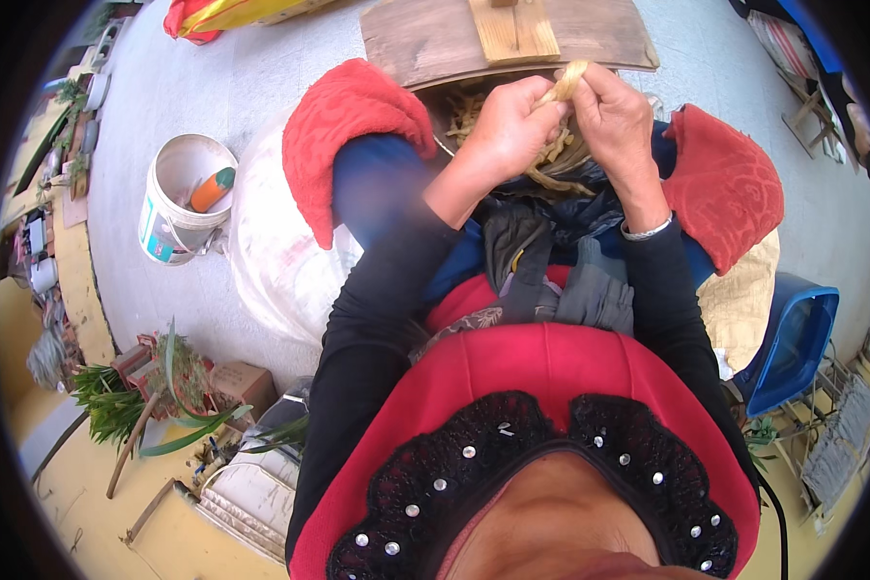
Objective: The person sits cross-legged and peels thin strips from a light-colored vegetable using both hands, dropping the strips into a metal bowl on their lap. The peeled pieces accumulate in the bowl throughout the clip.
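Observation:
Both hands are raised above my lap, close together. My left hand (504, 130) pinches one end of a folded, straw-coloured fibre strand (571, 78). Just to its right, my right hand (615, 109) grips the same strand between thumb and fingers, where it forms a loop. Below the hands, more yellowish twisted strands (551, 148) lie in a dark container between my knees, partly hidden by my wrists. One longer strand trails toward me across black plastic (583, 196). A wooden board (428, 36) spans the far side of the container, with a lighter plank (515, 32) on it.
A white bucket (161, 163) with an orange and green object (213, 190) stands left. Red cloths (362, 109) cover my knees. A white sack (279, 239) lies beside my left leg, and a blue plastic bin (790, 348) sits to the right. Potted plants (105, 402) are behind left.

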`<act>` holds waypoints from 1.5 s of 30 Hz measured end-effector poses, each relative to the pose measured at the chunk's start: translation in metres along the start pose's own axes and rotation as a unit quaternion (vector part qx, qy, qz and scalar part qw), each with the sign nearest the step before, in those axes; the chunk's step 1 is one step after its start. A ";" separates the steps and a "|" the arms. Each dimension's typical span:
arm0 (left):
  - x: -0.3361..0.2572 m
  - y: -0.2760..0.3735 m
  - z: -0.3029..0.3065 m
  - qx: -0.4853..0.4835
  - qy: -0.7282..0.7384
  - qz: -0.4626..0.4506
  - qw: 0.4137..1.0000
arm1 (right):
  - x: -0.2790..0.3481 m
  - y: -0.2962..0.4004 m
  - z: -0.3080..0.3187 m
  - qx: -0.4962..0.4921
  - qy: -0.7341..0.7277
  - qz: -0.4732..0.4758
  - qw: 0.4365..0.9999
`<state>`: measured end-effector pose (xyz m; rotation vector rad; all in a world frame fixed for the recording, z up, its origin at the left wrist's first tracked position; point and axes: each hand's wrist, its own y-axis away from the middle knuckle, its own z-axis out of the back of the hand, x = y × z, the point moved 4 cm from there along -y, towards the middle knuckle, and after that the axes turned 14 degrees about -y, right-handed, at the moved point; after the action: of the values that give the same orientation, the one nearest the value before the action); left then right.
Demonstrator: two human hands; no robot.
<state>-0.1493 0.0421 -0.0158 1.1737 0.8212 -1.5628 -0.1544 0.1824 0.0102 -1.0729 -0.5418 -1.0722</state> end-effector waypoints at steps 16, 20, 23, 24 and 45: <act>-0.012 0.020 -0.010 -0.104 -0.159 -0.179 0.965 | -0.054 0.041 -0.029 0.129 -0.663 -0.336 0.656; -0.007 0.017 -0.008 -0.136 -0.150 -0.152 0.967 | -0.048 0.040 -0.028 0.033 -0.544 -0.293 0.786; 0.003 0.017 -0.007 -0.130 -0.094 -0.111 0.981 | -0.044 0.039 -0.025 0.011 -0.338 -0.187 0.922; 0.003 0.016 -0.007 -0.141 -0.094 -0.125 0.978 | -0.040 0.041 -0.025 0.007 -0.333 -0.185 0.924; -0.001 0.027 0.042 0.014 -0.053 -0.004 0.998 | -0.035 0.042 0.020 0.092 -0.373 -0.291 0.876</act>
<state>-0.1357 -0.0040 -0.0012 1.0984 0.7367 -1.6333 -0.1290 0.2191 -0.0277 -1.1665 -1.6402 -1.0556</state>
